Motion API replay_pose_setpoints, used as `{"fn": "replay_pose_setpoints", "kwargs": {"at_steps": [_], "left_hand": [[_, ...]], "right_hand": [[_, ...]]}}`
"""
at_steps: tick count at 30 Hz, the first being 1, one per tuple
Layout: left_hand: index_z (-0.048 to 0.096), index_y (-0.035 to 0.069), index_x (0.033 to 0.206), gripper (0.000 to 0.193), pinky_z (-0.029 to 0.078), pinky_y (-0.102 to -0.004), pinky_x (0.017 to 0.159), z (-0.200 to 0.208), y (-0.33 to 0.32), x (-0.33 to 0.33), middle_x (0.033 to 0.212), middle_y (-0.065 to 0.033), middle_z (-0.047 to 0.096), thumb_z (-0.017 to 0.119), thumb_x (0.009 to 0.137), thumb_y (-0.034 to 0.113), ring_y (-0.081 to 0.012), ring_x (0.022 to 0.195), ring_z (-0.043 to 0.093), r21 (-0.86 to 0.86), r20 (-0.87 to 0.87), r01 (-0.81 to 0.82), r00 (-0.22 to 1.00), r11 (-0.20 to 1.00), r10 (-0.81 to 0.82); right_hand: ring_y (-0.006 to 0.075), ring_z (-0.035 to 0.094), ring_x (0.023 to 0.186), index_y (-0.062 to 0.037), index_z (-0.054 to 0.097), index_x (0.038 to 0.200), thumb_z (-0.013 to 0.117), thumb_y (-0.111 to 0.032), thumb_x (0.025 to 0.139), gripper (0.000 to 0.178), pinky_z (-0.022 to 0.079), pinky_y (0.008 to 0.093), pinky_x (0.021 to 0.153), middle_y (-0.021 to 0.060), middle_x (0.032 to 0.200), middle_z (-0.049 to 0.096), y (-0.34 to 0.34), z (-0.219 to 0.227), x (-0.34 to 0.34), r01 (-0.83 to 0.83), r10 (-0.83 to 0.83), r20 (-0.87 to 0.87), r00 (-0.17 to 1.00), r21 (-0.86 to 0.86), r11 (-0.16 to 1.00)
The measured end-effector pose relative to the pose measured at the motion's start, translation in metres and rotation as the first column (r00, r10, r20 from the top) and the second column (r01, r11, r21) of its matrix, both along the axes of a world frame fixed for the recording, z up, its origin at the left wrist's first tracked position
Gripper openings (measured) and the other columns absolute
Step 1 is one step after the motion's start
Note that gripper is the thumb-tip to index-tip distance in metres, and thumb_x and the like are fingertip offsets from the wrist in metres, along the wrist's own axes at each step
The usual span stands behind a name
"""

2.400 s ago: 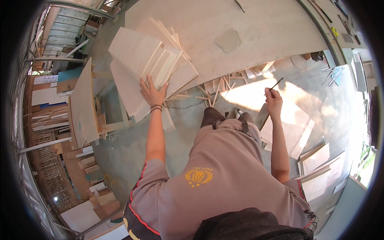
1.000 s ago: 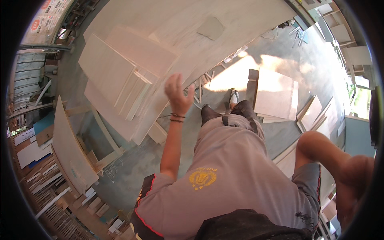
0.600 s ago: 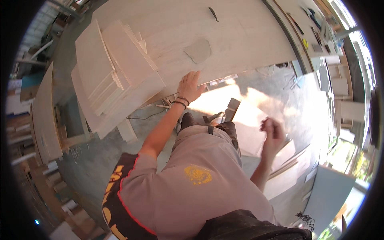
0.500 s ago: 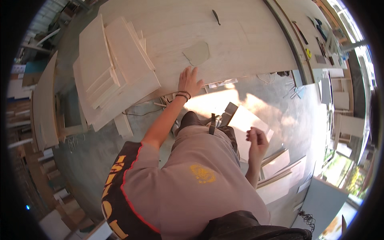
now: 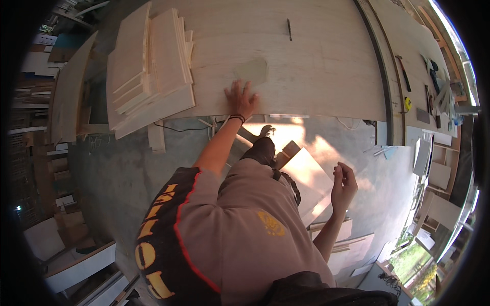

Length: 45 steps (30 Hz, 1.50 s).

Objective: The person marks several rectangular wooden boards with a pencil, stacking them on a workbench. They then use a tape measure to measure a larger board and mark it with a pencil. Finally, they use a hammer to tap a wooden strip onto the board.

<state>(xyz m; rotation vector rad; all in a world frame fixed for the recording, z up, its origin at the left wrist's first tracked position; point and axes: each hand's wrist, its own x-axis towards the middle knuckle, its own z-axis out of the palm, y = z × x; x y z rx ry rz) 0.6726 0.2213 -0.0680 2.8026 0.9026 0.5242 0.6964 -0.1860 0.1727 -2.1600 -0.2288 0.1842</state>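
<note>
My left hand (image 5: 241, 98) rests palm down near the front edge of a large pale wooden panel (image 5: 321, 66), fingers spread. Its fingertips lie just in front of a flat, greyish-green, rounded patch (image 5: 253, 70); whether this is a thin sheet or a mark on the wood I cannot tell. Farther back on the panel lies a dark slender object (image 5: 289, 29), too small to name. My right hand (image 5: 345, 183) hangs in the air to the right of my body, above the floor. Its fingers are loosely bent and apart from the palm, with nothing visible in them.
A stack of plywood pieces (image 5: 168, 56) covers the panel's left end. Past a dark rail (image 5: 377, 61) at the right lie a hammer (image 5: 403, 73), a yellow tape measure (image 5: 408, 103) and other tools. Boards (image 5: 306, 178) lean or lie on the floor (image 5: 204, 145) near my legs.
The view has turned, so the panel's front edge now runs level. My left hand stays at the edge, its fingers more spread. My right hand has loosened and swung outward to the right.
</note>
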Motion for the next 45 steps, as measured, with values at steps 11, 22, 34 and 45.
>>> {"fn": "replay_pose_setpoints", "kwargs": {"at_steps": [11, 22, 34, 45], "left_hand": [[0.044, 0.016, 0.147, 0.064, 0.019, -0.0706, 0.113, 0.013, 0.0, -0.004, 0.147, -0.0174, 0.039, 0.057, 0.093, 0.048, -0.0379, 0.142, 0.034, 0.008, 0.033, -0.053, 0.998, 0.999, 0.053], [0.048, 0.011, 0.145, 0.062, 0.021, -0.0631, 0.116, 0.01, -0.002, 0.005, 0.15, -0.0212, 0.041, 0.057, 0.095, 0.047, -0.0396, 0.143, 0.035, -0.009, -0.006, -0.069, 0.998, 0.998, 0.069], [0.047, 0.013, 0.146, 0.06, 0.031, -0.057, 0.112, 0.043, -0.023, 0.056, 0.148, -0.023, 0.041, 0.065, 0.093, 0.035, -0.0418, 0.136, 0.039, -0.128, 0.082, -0.22, 0.969, 0.967, 0.231], [0.045, 0.015, 0.148, 0.061, 0.033, -0.0509, 0.113, 0.094, -0.152, 0.068, 0.152, -0.0173, 0.039, 0.066, 0.092, 0.03, -0.0406, 0.14, 0.035, -0.267, 0.021, -0.432, 0.891, 0.862, 0.453]], "right_hand": [[0.0238, 0.07, 0.084, -0.0002, 0.07, 0.108, 0.065, -0.009, 0.095, 0.017, 0.057, 0.0334, 0.07, 0.0147, 0.098, 0.071, 0.053, -0.007, 0.092, -0.381, 0.38, 0.028, 0.924, 0.017, 0.925], [0.0205, 0.069, 0.081, -0.0028, 0.071, 0.105, 0.066, -0.014, 0.095, 0.016, 0.054, 0.0314, 0.07, 0.0106, 0.092, 0.072, 0.019, -0.007, 0.288, -0.239, 0.264, 0.143, 0.954, -0.173, 0.956], [0.045, 0.042, 0.135, -0.0114, 0.032, 0.155, 0.076, -0.059, 0.077, 0.102, 0.049, 0.0666, 0.09, 0.0163, 0.157, 0.035, -0.298, -0.152, 0.675, 0.448, -0.534, -0.024, 0.845, -0.514, 0.732], [0.0209, 0.059, 0.07, -0.0041, 0.042, 0.13, 0.073, -0.032, 0.085, 0.062, 0.049, 0.0358, 0.053, 0.0088, 0.09, 0.061, -0.221, -0.241, 0.723, 0.234, -0.351, -0.228, 0.908, -0.419, 0.877]]}}
